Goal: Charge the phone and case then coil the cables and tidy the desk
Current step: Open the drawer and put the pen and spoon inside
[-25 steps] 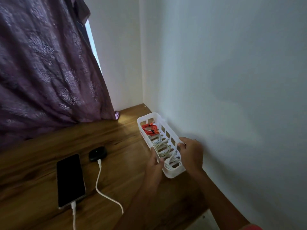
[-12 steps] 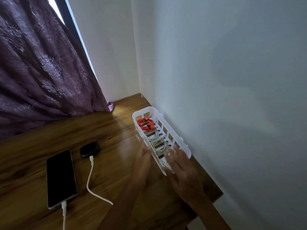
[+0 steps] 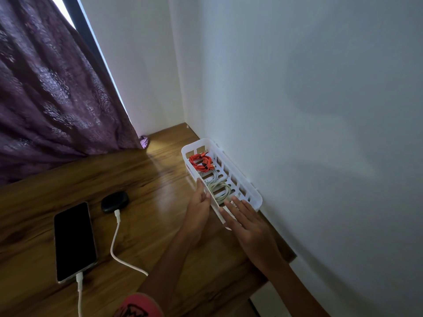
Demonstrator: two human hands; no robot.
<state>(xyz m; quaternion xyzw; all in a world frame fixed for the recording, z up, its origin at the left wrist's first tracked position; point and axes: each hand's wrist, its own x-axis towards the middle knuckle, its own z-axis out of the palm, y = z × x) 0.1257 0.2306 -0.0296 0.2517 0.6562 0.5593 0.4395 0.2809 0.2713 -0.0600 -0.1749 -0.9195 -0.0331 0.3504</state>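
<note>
My left hand (image 3: 198, 209) and right hand (image 3: 246, 221) have let go, fingers spread, of the basket (image 3: 238, 172) of coiled cables (image 3: 218, 189) now against the wall (image 3: 297, 110), so tidying looks nearly done.

- The near end of the basket (image 3: 238, 177) is covered by the right hand (image 3: 248, 221), so what lies in that end cannot be told.
- The phone's cable (image 3: 79, 294) is cut off by the bottom edge.
- The case's cable (image 3: 115, 243) is lost behind the left forearm.
- The curtain (image 3: 50, 92) is cut off at the left edge.
</note>
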